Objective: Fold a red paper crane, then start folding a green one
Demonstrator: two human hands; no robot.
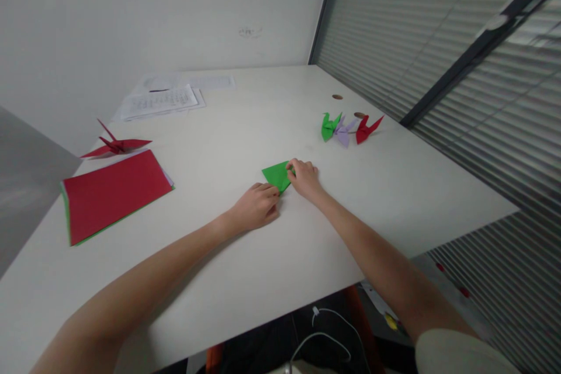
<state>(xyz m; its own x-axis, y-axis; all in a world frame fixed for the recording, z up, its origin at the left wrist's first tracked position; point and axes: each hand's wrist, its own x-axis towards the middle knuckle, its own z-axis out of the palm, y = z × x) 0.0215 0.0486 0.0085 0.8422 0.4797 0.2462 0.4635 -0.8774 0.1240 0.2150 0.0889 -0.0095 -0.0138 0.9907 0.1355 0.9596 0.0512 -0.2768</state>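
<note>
Bare forearms [184, 260], pale sleeve [460, 353] (on the right arm [381, 251]), dark legwear [267, 336], thin white cable [315, 334] above it.

The paper [275, 174] is bright green. A green crane [328, 128], a pale lilac crane [342, 135] and a red crane [363, 131]; the big crane [116, 146] is darker red. The stack [116, 196] shows red over green edges. White desk [245, 114]; grey-striped blinds [394, 29].

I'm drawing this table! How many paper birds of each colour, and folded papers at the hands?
Red birds: 2
Green bird: 1
Pale purple bird: 1
Green folded paper at the left hand and right hand: 1
Total: 5
</note>
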